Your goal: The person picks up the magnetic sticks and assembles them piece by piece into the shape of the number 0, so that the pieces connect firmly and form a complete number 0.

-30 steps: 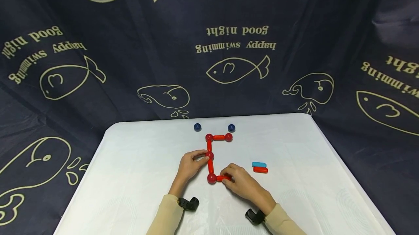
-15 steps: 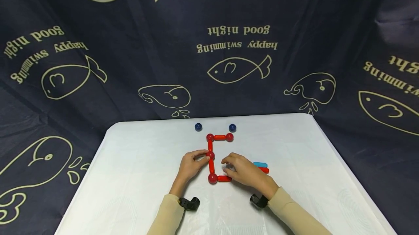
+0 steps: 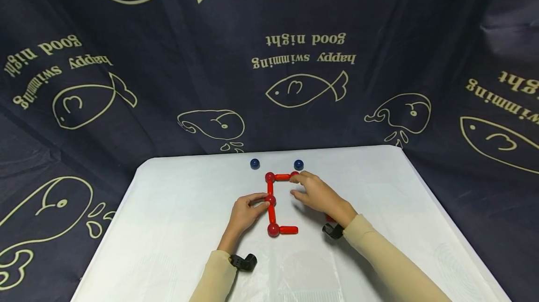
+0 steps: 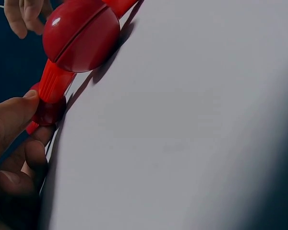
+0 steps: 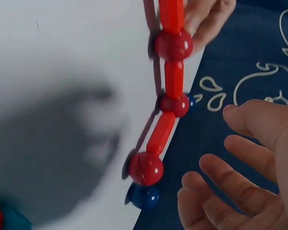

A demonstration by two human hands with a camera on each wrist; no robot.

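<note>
Four red balls [image 3: 273, 230] sit joined, one stick [image 3: 289, 230] bare-ended; the left hand [image 3: 245, 211] pinches the middle ball [image 3: 272, 200], the right hand [image 3: 317, 194], fingers apart, seems empty.

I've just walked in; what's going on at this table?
Someone is handling a C-shaped figure of red balls and red rods on a white table. The left hand pinches the middle red ball of its spine; the right hand, open and holding nothing, hovers by the far end. The nearest rod has no ball on its free end. Two dark blue balls lie near the table's far edge.
</note>
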